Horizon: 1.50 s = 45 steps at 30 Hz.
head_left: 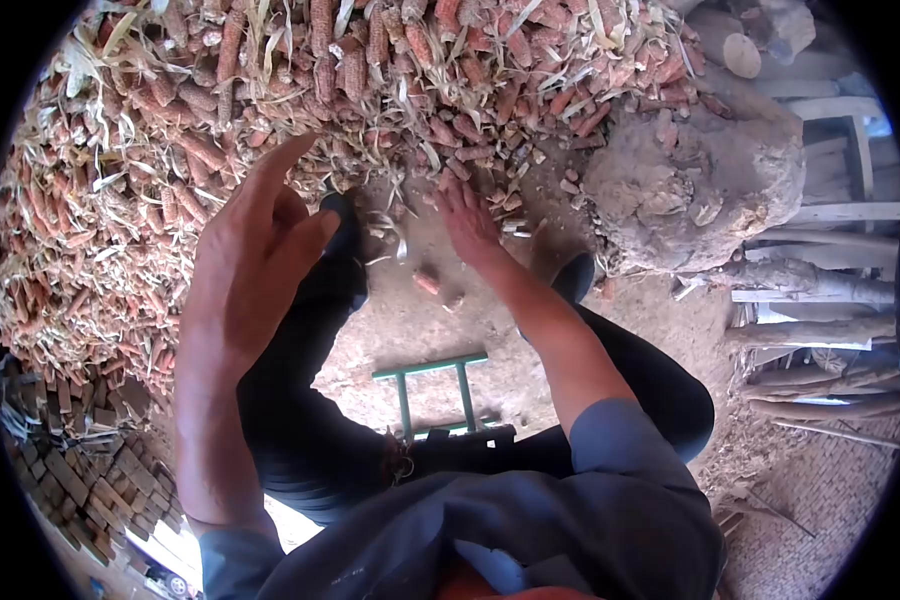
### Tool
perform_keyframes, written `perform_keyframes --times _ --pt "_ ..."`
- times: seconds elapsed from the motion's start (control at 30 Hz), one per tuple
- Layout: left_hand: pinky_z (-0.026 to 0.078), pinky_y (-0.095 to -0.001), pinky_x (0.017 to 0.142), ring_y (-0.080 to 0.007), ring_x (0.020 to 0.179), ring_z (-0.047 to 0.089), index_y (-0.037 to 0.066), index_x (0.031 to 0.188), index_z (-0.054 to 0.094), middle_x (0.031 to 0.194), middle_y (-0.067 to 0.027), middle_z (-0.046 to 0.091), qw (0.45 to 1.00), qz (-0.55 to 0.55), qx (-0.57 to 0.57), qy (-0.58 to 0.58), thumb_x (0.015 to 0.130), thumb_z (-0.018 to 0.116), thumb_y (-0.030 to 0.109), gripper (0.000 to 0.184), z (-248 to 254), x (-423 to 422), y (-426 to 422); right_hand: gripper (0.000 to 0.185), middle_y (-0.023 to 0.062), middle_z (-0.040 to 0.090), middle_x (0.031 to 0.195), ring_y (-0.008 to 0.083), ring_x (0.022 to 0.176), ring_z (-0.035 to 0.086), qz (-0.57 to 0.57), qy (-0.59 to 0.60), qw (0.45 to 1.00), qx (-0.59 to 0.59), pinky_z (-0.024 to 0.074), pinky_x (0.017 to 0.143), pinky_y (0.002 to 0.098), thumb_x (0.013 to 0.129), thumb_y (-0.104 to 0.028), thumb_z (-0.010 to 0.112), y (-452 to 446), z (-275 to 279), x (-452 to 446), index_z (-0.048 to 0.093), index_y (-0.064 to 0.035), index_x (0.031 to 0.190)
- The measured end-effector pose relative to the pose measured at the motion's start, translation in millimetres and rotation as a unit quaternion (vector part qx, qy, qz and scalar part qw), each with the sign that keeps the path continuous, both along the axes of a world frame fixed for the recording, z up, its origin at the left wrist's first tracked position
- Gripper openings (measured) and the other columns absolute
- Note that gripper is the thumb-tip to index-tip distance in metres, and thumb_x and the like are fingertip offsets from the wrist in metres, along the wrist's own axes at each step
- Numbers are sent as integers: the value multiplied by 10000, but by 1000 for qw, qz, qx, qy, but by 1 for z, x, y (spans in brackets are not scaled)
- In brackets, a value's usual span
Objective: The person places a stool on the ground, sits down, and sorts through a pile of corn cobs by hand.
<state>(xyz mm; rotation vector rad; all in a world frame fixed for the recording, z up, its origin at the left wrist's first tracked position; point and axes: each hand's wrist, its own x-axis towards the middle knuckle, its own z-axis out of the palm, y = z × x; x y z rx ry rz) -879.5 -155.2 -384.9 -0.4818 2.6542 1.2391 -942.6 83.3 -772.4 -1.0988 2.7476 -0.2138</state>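
Note:
My left hand [255, 235] is raised in the air near the camera. Its index finger stretches forward, the thumb stands apart, and the other fingers are partly curled; nothing shows between them. Lower and farther off, my right hand [462, 212] reaches down with fingers extended to the near edge of a big pile of reddish corn cobs [353, 75] mixed with dry husks. Its fingertips are at the loose cobs and bits there, and I see nothing gripped. A short cob piece [426, 282] lies on the dirt floor [395, 320] between my legs.
A pale, rough boulder-like lump [695, 180] stands right of my right hand. Logs and poles [820, 332] are stacked at the far right. Stacked bricks [95, 490] lie at lower left. A green metal frame [430, 367] is on the ground below me, between my legs.

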Motion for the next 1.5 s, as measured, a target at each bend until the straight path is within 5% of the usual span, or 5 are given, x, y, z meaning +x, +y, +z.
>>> perform_keyframes --times 0.4,0.7,0.77,1.07,1.5 --pt "423 -298 660 -115 716 482 93 1543 499 822 -26 541 1000 -3 -1 -3 975 658 112 590 -3 6 -10 607 195 419 1561 383 1368 471 18 1 996 88 519 987 518 911 -118 665 -14 -30 -13 472 -99 1487" --pt "449 -321 668 -126 718 526 93 1543 499 838 -42 586 1000 -4 18 1 983 656 138 584 -5 7 -10 537 181 520 1262 381 1133 604 -21 -21 995 97 550 884 531 864 -124 719 -15 -36 -20 489 -114 1349" --pt "451 -321 668 -127 718 526 92 1542 500 839 -42 587 1000 -2 23 5 984 659 141 583 -5 7 -10 616 189 503 1251 390 1069 612 -10 -25 993 119 552 866 509 918 -328 744 -14 -38 -21 453 -110 1415" --pt "449 -311 666 -122 724 522 92 1537 505 844 -35 578 1000 0 17 4 975 665 133 586 -6 7 -11 715 235 474 1339 450 1167 598 -41 -8 999 18 539 919 543 946 -341 712 -3 -22 -25 371 -127 1537" --pt "389 -309 644 -119 704 467 94 1540 500 820 -16 532 1000 1 0 -1 965 660 169 602 -8 5 -9 607 250 477 1383 464 1178 595 -10 -60 991 123 549 922 525 945 -274 731 -18 -30 -45 460 -155 1475"
